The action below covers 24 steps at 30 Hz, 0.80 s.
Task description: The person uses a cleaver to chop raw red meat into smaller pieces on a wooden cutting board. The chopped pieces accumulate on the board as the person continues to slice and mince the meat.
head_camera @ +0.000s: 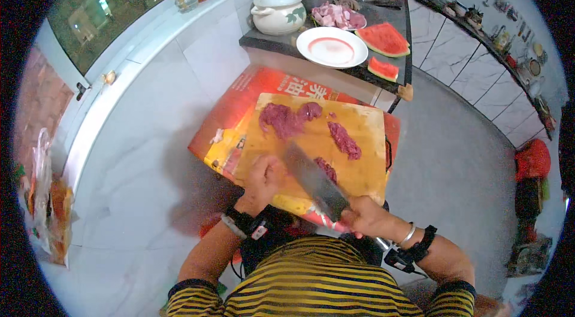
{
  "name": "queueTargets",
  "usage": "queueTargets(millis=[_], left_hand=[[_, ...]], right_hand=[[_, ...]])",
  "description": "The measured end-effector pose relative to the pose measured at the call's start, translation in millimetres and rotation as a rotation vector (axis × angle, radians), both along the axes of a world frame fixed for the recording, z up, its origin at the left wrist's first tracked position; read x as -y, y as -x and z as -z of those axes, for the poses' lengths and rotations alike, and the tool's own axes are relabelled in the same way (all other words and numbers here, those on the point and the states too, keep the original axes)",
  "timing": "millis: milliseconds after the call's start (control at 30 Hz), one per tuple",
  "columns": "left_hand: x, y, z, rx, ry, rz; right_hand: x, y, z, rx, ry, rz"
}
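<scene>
My right hand grips the handle of a cleaver, whose blurred blade tilts over the lower part of a wooden cutting board. Beside the blade, at the board's lower left edge, is my left hand, its fingers curled; whether they hold anything cannot be made out. Dark red raw meat lies in a loose heap at the board's upper left. A strip of minced meat rests right of the middle, and a smaller strip lies close to the blade. Under the board is a red and yellow printed carton.
Beyond the board, a dark counter holds a white plate, a lidded ceramic pot, cut raw meat and watermelon pieces. Its corner juts near the board. Plastic bags stand far left.
</scene>
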<state>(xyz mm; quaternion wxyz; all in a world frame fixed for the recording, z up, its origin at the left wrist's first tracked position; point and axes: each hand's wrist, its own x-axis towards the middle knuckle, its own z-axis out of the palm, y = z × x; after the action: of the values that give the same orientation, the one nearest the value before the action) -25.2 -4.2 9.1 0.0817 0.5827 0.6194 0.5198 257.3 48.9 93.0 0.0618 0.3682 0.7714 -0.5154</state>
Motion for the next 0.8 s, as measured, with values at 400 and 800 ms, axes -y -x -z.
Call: queueTargets(millis=[400,800], left_hand=[[-14.1,14.6,-22.1,-0.116,0.122,0.035],[-54.8,-28.6,-28.1,-0.75,0.061,0.398]], right_hand=[[-38.0,-13.7,-6.5,-0.029,-0.236,0.041],[-25.3,-26.9,14.7,-0.376,-0.345,0.243]])
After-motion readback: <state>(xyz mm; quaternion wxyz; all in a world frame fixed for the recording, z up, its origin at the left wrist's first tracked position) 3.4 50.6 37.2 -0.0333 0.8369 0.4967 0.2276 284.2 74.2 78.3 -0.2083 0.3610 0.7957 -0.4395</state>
